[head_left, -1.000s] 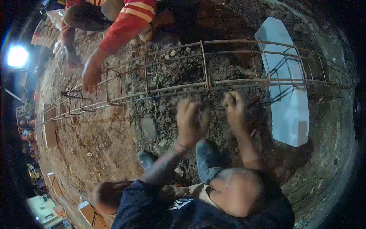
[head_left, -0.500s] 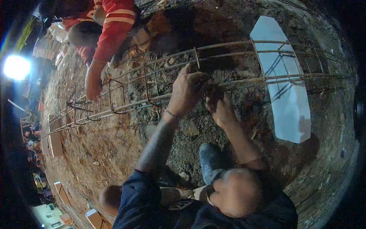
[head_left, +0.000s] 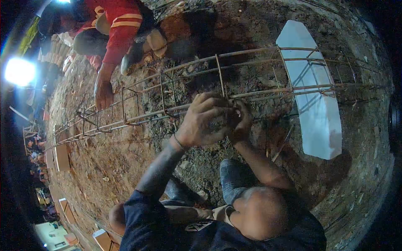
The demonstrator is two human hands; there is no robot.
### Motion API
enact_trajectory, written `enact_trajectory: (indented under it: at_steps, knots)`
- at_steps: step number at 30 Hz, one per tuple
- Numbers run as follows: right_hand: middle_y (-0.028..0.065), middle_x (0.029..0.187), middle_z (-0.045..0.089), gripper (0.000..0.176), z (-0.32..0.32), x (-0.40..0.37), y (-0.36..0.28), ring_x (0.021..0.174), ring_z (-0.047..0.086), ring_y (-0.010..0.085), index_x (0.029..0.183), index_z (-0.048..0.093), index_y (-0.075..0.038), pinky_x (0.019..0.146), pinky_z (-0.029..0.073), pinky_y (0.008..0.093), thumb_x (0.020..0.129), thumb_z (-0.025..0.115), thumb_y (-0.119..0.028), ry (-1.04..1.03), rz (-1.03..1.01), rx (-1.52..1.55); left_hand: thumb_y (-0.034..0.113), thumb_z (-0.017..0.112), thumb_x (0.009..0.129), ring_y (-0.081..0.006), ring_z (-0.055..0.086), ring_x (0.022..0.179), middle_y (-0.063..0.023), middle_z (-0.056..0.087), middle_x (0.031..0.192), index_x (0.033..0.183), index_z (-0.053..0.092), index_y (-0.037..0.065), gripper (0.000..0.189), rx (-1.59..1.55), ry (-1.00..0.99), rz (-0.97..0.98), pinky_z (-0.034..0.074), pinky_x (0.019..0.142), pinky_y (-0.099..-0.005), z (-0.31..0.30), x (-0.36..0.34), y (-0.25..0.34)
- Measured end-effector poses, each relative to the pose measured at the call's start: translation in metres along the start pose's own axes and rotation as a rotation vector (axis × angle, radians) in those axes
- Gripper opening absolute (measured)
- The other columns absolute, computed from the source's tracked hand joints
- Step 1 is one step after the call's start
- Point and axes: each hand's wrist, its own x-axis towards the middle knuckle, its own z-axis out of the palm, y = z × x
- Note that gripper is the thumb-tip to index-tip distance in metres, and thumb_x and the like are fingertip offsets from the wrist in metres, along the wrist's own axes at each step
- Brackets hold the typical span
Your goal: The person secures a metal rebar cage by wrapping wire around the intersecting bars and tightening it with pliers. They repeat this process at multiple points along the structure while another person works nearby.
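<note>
A long rebar cage (head_left: pixel 167 111), made of thin steel bars with rectangular stirrups, runs across the view in front of me. My left hand (head_left: pixel 205 119) is at its near bars, with the fingers curled together beside an upright stirrup (head_left: pixel 220 73). My right hand (head_left: pixel 241 123) meets it from the right, thumb and fingers pinched close to the same bars. Between the two hands the contact point is hidden, and whatever they grip is too covered to name.
A white board (head_left: pixel 320 121) lies under the cage's right part. Across the cage a co-worker in a red sleeve (head_left: pixel 121 39) reaches a hand (head_left: pixel 103 94) to the bars. A bright lamp (head_left: pixel 20 72) shines at left. Rough soil (head_left: pixel 125 167) surrounds my boots (head_left: pixel 234 178).
My left hand has come down from the stirrup to the near bars. The right hand has risen slightly to meet it. The co-worker's hand stays by the cage.
</note>
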Motion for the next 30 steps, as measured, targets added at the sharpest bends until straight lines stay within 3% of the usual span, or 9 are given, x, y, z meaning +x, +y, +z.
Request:
enact_trajectory:
  at_steps: [3,5,9,11,15,21,26,29,30]
  knots:
    - [0.0068,0.092,0.055,0.022,0.006,-0.004,0.000,0.086,0.056,0.0208,0.099,0.052,-0.004,0.076,0.047,0.0339,0.088,0.045,-0.022,0.218,-0.411,-1.735,0.022,0.074,0.059,-0.0388,0.047,0.105,-0.0183,0.055,0.105,0.095,0.064,0.004,0.042,0.058,-0.129,-0.046,0.039,0.087,-0.0472,0.000,-0.006,-0.001]
    - [0.0075,0.092,0.055,0.024,0.040,0.004,0.003,0.087,0.056,0.0219,0.098,0.053,-0.003,0.076,0.046,0.0348,0.088,0.044,-0.022,0.591,-0.006,-0.347,0.020,0.074,0.060,-0.0393,0.045,0.110,-0.0199,0.052,0.111,0.101,0.062,0.004,0.046,0.111,-0.116,-0.203,0.037,0.091,-0.0450,0.002,-0.006,-0.002]
    - [0.0089,0.091,0.056,0.018,0.032,-0.002,0.000,0.087,0.056,0.0238,0.096,0.054,0.000,0.077,0.045,0.0358,0.085,0.049,-0.014,0.495,-0.100,-0.522,0.020,0.075,0.060,-0.0400,0.039,0.118,-0.0222,0.044,0.124,0.113,0.055,0.005,0.058,0.032,-0.184,-0.449,0.034,0.098,-0.0414,-0.003,0.012,0.004]
    - [0.0106,0.097,0.054,0.020,0.024,-0.006,-0.004,0.098,0.050,0.0235,0.103,0.054,0.000,0.087,0.040,0.0357,0.087,0.050,-0.012,0.140,-0.429,-1.713,0.017,0.074,0.062,-0.0398,0.037,0.119,-0.0234,0.039,0.128,0.114,0.053,0.005,0.057,0.008,-0.137,-0.597,0.034,0.098,-0.0396,-0.011,0.020,0.009]
    - [0.0148,0.085,0.054,0.012,0.038,-0.004,-0.007,0.081,0.055,0.0264,0.087,0.054,0.003,0.070,0.044,0.0374,0.076,0.058,0.002,0.152,-0.560,-2.055,0.014,0.063,0.072,-0.0334,0.057,0.086,-0.0189,0.059,0.094,0.102,0.056,0.004,0.032,0.107,-0.521,-0.452,0.047,0.074,-0.0379,-0.021,0.036,-0.014]
    - [0.0105,0.073,0.051,0.015,0.063,-0.002,-0.006,0.069,0.052,0.0219,0.080,0.054,0.002,0.059,0.039,0.0349,0.081,0.061,-0.011,0.055,-0.636,-1.744,0.025,0.060,0.078,-0.0300,0.062,0.067,-0.0174,0.060,0.067,0.079,0.063,0.002,0.023,0.371,-0.609,-0.266,0.050,0.059,-0.0382,-0.016,0.037,-0.040]
    - [0.0127,0.088,0.052,0.021,0.082,0.002,-0.013,0.089,0.052,0.0217,0.092,0.054,0.001,0.076,0.043,0.0346,0.084,0.060,-0.017,0.156,-0.139,-1.536,0.018,0.057,0.078,-0.0303,0.062,0.069,-0.0167,0.062,0.073,0.084,0.064,0.003,0.017,0.306,-0.590,-0.223,0.051,0.062,-0.0367,-0.006,0.024,-0.061]
    - [0.0139,0.099,0.051,0.025,0.043,-0.004,0.003,0.094,0.051,0.0214,0.099,0.052,0.001,0.078,0.044,0.0342,0.084,0.060,-0.018,0.192,-0.264,-1.492,0.016,0.058,0.077,-0.0282,0.062,0.075,-0.0136,0.063,0.082,0.089,0.065,0.005,0.017,-0.238,-0.422,0.036,0.051,0.067,-0.0343,-0.017,0.030,-0.064]
    - [0.0139,0.099,0.051,0.025,0.039,-0.003,0.010,0.094,0.051,0.0214,0.099,0.052,0.001,0.078,0.044,0.0342,0.084,0.060,-0.018,0.187,-0.258,-1.495,0.016,0.060,0.076,-0.0266,0.062,0.076,-0.0120,0.064,0.084,0.091,0.065,0.006,0.019,-0.574,-0.448,-0.435,0.051,0.068,-0.0327,-0.015,0.031,-0.064]
